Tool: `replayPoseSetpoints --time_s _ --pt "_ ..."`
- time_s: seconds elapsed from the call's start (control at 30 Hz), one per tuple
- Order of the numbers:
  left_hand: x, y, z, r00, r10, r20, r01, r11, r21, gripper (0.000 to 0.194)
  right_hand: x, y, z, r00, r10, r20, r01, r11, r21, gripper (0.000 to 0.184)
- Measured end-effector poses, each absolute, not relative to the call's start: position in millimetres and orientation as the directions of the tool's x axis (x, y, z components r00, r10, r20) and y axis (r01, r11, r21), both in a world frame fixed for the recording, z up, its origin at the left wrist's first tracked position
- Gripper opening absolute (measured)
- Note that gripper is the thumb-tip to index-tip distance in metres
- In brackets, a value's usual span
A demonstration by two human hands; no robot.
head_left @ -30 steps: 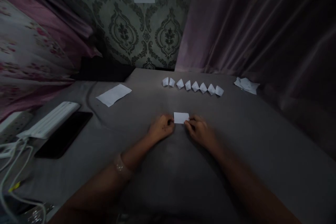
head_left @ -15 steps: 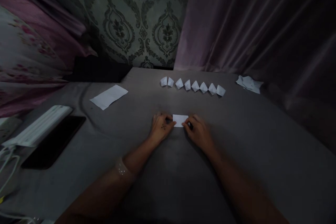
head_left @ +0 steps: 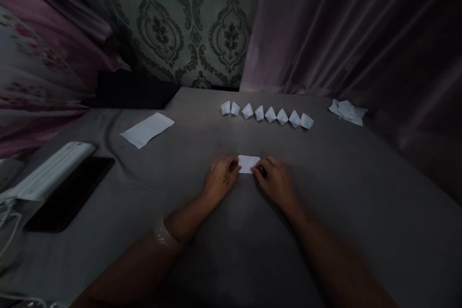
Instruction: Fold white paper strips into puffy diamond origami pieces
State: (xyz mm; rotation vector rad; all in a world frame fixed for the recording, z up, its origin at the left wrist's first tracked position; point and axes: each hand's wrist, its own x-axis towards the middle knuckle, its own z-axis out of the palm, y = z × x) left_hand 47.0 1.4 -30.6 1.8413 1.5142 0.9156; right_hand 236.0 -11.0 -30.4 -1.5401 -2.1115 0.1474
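Observation:
A small white rectangle of paper (head_left: pixel 248 164) is stretched between my two hands, low over the grey cloth surface. My left hand (head_left: pixel 221 176) pinches its left edge between thumb and fingers. On the right edge, my right hand (head_left: pixel 273 176) grips it the same way, with the thumb near the lower corner. Beyond the hands, several folded white paper pieces (head_left: pixel 270 114) stand in a row that slants slightly down to the right. Whether the held paper touches the cloth, I cannot tell.
A flat white paper sheet (head_left: pixel 147 130) lies at left, and a pile of paper pieces (head_left: pixel 348 112) at far right. Nearer on the left are a dark phone (head_left: pixel 70 196), a white power strip (head_left: pixel 54 171) and cables (head_left: pixel 12 231). Black cloth (head_left: pixel 132 91) lies at the back left.
Both hands keep their pinch on the small paper, with slight shifts of the fingers along its edges. The view has shifted a little, moving the wall sheet upward and the phone leftward.

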Motion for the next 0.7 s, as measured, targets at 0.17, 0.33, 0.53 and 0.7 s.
replayPoseSetpoints --time_s 0.17,0.33,0.53,0.7 --pt "48.3 6.5 -36.2 0.118 0.988 0.102 0.519 -0.149 0.842 0.013 234.8 -12.2 -29.9 -0.213 0.923 0.321 0.855 0.335 -0.396 0.015" --pt "51.2 8.1 -37.6 0.163 0.967 0.193 0.563 -0.252 0.787 0.006 233.8 -11.9 -27.6 -0.157 0.913 0.376 0.843 0.322 -0.431 0.022" --pt "49.9 -1.2 -21.9 0.311 0.912 0.269 0.627 -0.409 0.662 0.016 237.1 -11.6 -21.2 -0.254 0.743 0.619 0.807 0.515 -0.288 0.022" --pt "46.8 -5.3 -15.7 0.338 0.887 0.315 0.717 -0.46 0.524 0.039 235.5 -12.4 -16.6 -0.316 0.66 0.681 0.78 0.589 -0.209 0.015"
